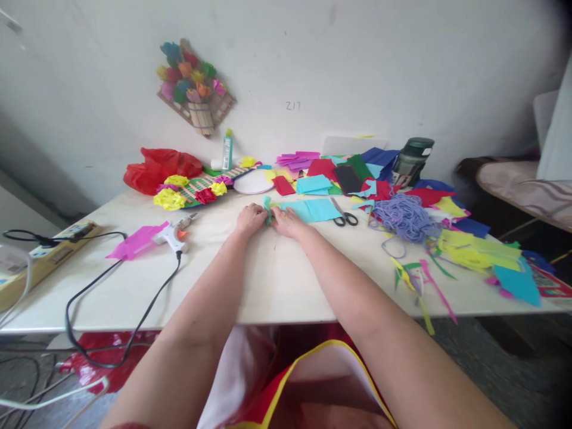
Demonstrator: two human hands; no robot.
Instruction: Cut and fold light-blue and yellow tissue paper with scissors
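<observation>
Near the middle of the white table, my left hand (251,219) and my right hand (287,223) come close together with curled fingers. Between them they pinch a small gathered piece of turquoise crepe paper (267,203), with a little yellow-green showing at the fingers. My fingertips hide most of its lower part. A flat light blue crepe paper sheet (316,210) lies just beyond my right hand. Touching that sheet's right end are dark-handled scissors (345,218), lying on the table. Decorated with yellow, red and pink paper flowers, a green panel (196,189) rests beyond my left hand.
A glue gun (173,236) with a trailing black cord lies left, near a power strip (53,253). Purple yarn (404,217), coloured paper scraps (480,249) and a dark jar (412,161) crowd the right. A glue bottle (227,152) stands by the wall.
</observation>
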